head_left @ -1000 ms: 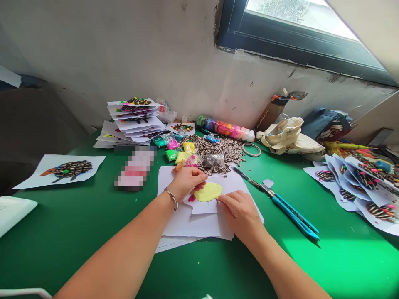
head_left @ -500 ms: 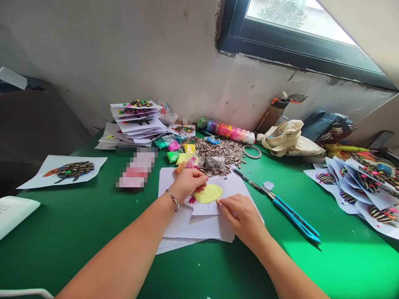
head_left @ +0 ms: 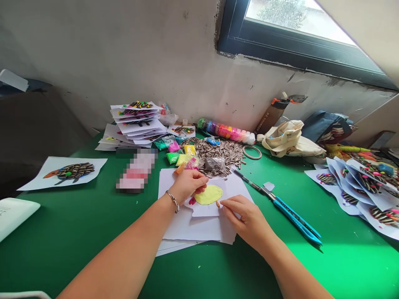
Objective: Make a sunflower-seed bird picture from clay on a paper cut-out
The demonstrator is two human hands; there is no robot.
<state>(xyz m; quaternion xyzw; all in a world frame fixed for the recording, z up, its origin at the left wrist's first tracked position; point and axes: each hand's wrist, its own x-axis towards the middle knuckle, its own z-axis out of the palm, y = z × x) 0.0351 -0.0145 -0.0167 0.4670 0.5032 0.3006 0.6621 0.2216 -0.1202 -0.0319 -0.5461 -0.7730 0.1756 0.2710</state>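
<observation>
In the head view, "BE YOUNGER" is printed on a brown bottle (head_left: 268, 117). On white paper (head_left: 204, 211), a yellow oval (head_left: 210, 195) is laid lengthwise left to right, a magenta piece (head_left: 192, 201) at its left. What is gripped by the left hand (head_left: 188, 183) cannot be told; the right hand (head_left: 245, 212) is held loosely parted beside an orange piece (head_left: 217, 204).

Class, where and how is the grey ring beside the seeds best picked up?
Probably pinch the ring by its near rim, from the front: it lies flat with an open middle, so one finger can go inside, thumb outside. Seeds crowd its left, and the cloth bag sits to its right.
</observation>
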